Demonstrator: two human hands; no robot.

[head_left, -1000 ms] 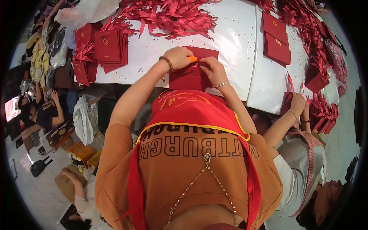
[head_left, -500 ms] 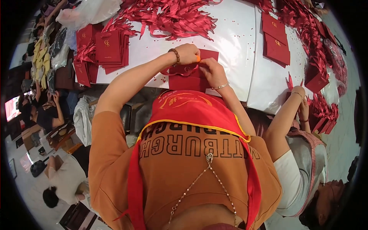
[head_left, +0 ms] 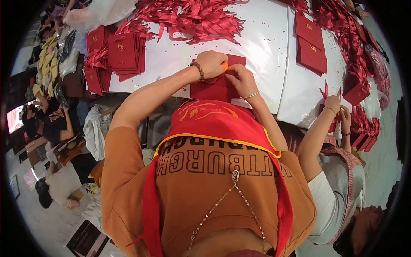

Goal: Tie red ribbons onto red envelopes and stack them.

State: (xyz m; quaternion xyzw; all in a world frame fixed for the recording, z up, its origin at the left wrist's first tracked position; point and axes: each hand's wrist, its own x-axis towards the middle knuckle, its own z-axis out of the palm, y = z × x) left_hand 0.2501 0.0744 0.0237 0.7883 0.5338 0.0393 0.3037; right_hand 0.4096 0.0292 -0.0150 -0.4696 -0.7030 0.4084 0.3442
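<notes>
Covering white table (head_left: 265, 47), red ribbons (head_left: 188, 17), envelope stacks (head_left: 122, 53)

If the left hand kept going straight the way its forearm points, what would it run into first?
Probably the right hand: the left hand reaches up and to the right, and the two already meet over the red envelope. Beyond them lies the white table, though depth is unclear.

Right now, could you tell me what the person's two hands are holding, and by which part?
Both hands, left hand and right hand, pinch the upper edge of a flat dark red paper envelope lying on the white table.
</notes>
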